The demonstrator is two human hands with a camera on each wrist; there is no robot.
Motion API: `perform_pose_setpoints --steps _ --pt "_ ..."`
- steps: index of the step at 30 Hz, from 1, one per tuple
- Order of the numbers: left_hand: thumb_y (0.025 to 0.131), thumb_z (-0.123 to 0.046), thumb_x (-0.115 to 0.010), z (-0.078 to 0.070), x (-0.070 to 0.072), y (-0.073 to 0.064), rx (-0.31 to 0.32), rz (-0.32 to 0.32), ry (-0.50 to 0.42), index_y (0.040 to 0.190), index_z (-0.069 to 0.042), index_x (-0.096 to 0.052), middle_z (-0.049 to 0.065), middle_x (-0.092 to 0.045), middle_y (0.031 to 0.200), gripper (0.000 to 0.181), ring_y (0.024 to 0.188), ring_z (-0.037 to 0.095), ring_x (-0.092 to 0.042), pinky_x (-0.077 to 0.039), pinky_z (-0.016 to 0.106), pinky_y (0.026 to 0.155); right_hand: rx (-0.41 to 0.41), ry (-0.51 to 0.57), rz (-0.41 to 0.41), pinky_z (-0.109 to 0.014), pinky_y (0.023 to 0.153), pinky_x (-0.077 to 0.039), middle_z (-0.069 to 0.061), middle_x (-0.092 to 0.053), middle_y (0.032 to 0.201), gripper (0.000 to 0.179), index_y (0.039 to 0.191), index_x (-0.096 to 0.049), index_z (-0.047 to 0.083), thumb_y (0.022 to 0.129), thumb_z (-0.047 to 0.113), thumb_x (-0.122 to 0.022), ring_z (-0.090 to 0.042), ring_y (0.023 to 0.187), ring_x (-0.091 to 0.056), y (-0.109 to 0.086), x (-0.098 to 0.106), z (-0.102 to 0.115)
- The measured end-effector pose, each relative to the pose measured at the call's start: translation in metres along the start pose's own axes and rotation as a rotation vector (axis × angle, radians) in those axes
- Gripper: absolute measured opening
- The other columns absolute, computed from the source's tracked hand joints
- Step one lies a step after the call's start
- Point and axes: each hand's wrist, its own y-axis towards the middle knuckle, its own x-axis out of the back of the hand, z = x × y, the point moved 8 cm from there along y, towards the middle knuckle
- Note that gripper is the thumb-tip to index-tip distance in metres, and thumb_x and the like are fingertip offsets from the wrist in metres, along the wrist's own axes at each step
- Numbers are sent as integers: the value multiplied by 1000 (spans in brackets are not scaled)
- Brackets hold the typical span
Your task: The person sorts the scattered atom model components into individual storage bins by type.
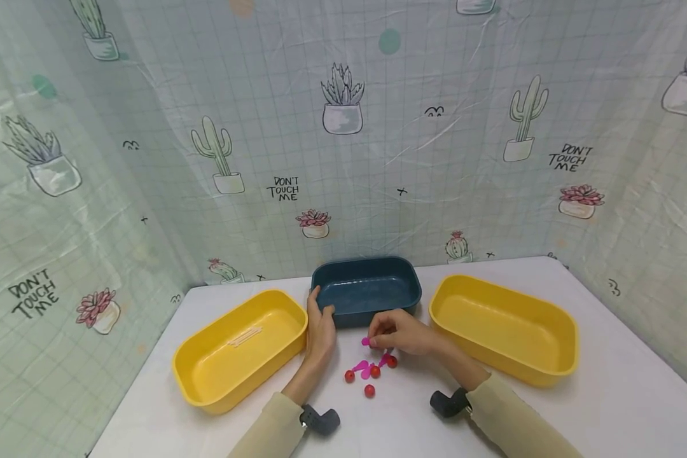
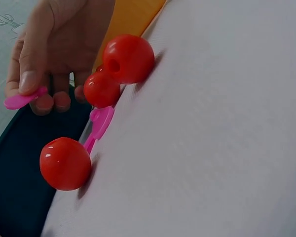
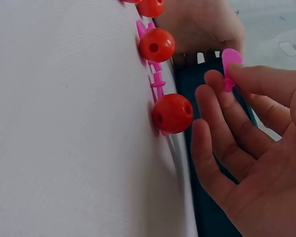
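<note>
My right hand pinches a small pink plastic piece with a flat rounded end, between thumb and index finger; its other fingers are spread in the right wrist view. The piece is above the table, in front of a dark blue tub. At that tub's front left corner, my left hand grips the wall, thumb at the rim and fingers along the left side. Several red beads with holes lie on the table between my forearms, among more pink pieces of the same kind.
A yellow tub stands at the left with a few thin pale sticks in it. Another yellow tub stands at the right. Behind the white table hangs a printed plastic curtain.
</note>
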Motion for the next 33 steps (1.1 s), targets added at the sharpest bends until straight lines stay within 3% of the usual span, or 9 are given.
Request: perform_pose_setpoints --steps 8,14,18,22,26,30,33 --pt "110 -27 -41 -2 0 0 -5 77 5 164 -19 -23 10 -20 173 57 159 34 -21 -13 60 130 3 30 -85 -22 73 -58 -11 -75 102 14 107 -75 5 98 11 -66 -23 82 -64 0 11 7" --pt "109 -24 -40 0 2 3 12 92 15 164 -18 -21 11 -14 174 59 161 34 -14 -9 59 131 33 76 -142 -23 75 -60 -14 -75 104 22 116 -74 0 99 11 -66 -42 88 -66 1 19 17" --pt "109 -24 -41 2 3 4 5 95 10 164 -16 -22 14 -8 175 59 161 36 -11 -8 59 131 37 129 -209 -27 77 -62 -14 -73 99 24 116 -69 -5 98 11 -70 -48 90 -66 1 29 24" --pt "110 -26 -41 4 2 4 2 106 11 164 -17 -23 14 -6 175 58 162 36 -10 -8 59 131 17 157 -305 -29 79 -62 -12 -76 98 23 111 -73 -4 96 14 -73 -43 91 -68 1 42 30" --pt "111 -30 -41 5 2 3 -6 106 5 164 -19 -23 13 -11 175 57 161 35 -12 -9 59 131 16 180 -389 -26 82 -62 -20 -76 113 24 116 -76 0 97 14 -72 -29 93 -73 6 54 37" --pt "112 -36 -37 5 1 2 -15 120 1 164 -21 -23 10 -15 174 56 161 33 -16 -10 59 131 -12 185 -417 -28 89 -61 -22 -71 127 27 123 -75 6 100 16 -69 -17 98 -72 18 62 41" --pt "113 -39 -34 3 3 1 -19 131 -7 164 -23 -22 8 -16 174 55 160 32 -18 -11 59 131 -22 198 -397 -30 90 -61 -18 -72 125 28 126 -73 6 100 15 -68 -15 97 -71 33 64 46"
